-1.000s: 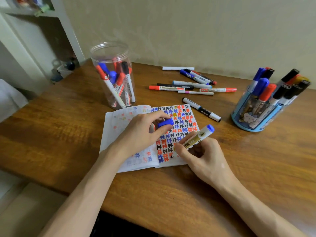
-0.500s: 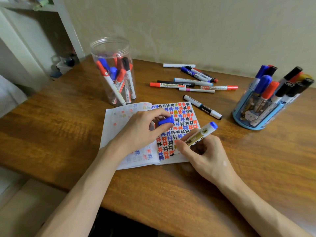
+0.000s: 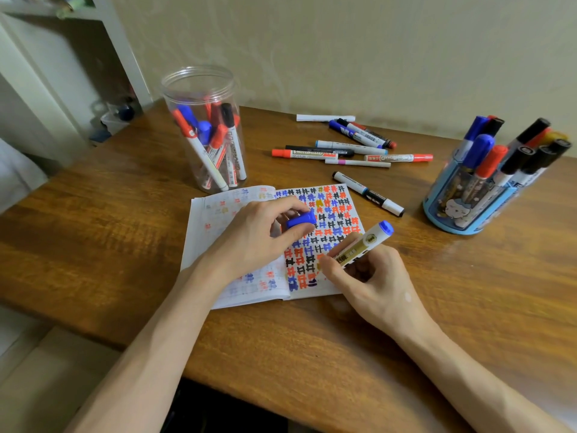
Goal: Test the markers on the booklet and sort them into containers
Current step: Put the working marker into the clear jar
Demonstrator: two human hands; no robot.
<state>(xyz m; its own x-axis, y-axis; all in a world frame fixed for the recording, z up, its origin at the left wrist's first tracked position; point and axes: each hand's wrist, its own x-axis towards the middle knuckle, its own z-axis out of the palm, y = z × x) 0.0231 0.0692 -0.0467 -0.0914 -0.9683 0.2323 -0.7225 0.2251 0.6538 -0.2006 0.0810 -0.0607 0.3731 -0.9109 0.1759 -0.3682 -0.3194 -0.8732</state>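
An open booklet [image 3: 215, 220] lies on the wooden table, its right page filled with red, blue and black marks. My left hand [image 3: 259, 235] rests on it and pinches a blue marker cap [image 3: 301, 219]. My right hand [image 3: 371, 276] grips a blue-ended marker [image 3: 363, 243], tip down on the lower right page by a fresh dark stroke. A clear jar [image 3: 203, 89] at the back left holds several markers. A blue holder [image 3: 468, 210] at the right holds several more. Several loose markers [image 3: 343, 151] lie behind the booklet.
The wooden table [image 3: 109, 239] meets a beige wall at the back. A white shelf unit [image 3: 118, 42] stands beyond the table's left corner. One black-and-white marker [image 3: 368, 193] lies just right of the booklet. The table's front edge runs below my forearms.
The marker tip has drawn short dark strokes low on the right page. Both hands stay on the booklet; the view has shifted slightly.
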